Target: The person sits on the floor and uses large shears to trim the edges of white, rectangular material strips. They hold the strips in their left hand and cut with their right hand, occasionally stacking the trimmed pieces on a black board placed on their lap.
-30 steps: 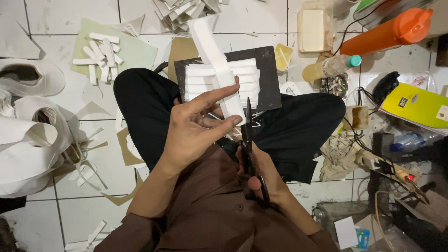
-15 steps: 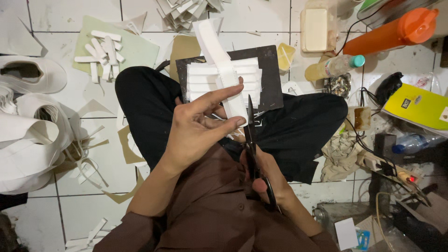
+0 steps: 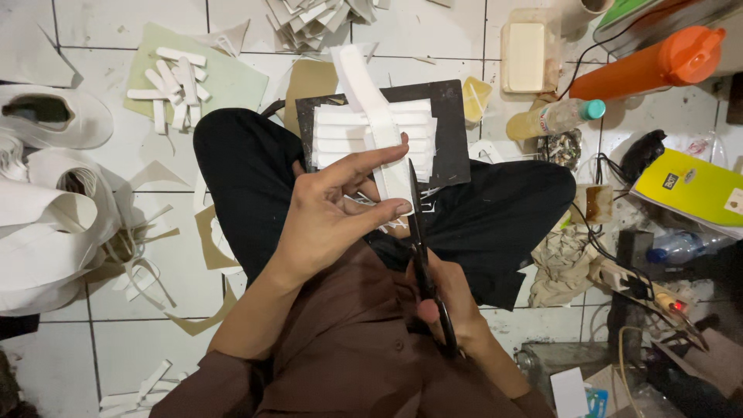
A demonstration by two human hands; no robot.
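From the head view, the left hand (image 3: 325, 209) pinches a long white strip (image 3: 371, 116) between thumb and fingers (image 3: 364, 162), holding it up over the lap so that it runs away from the body. The right hand (image 3: 449, 310) grips the handles of black scissors (image 3: 422, 255), fingers closed through the loops; the blades point up and lie against the strip's right edge, just beside the left thumb tip. Whether the blades are parted is hard to tell.

Under the strip, a black board (image 3: 453, 131) rests on the person's crossed legs and carries a stack of white strips (image 3: 340, 139). On the tiled floor (image 3: 116, 310), to the left, a green sheet (image 3: 232, 81) holds short white pieces (image 3: 174, 81), with white rolls (image 3: 54, 224) nearer. To the right lie an orange bottle (image 3: 650, 66), a small bottle with a teal cap (image 3: 557, 118) and a yellow pad (image 3: 689, 186).
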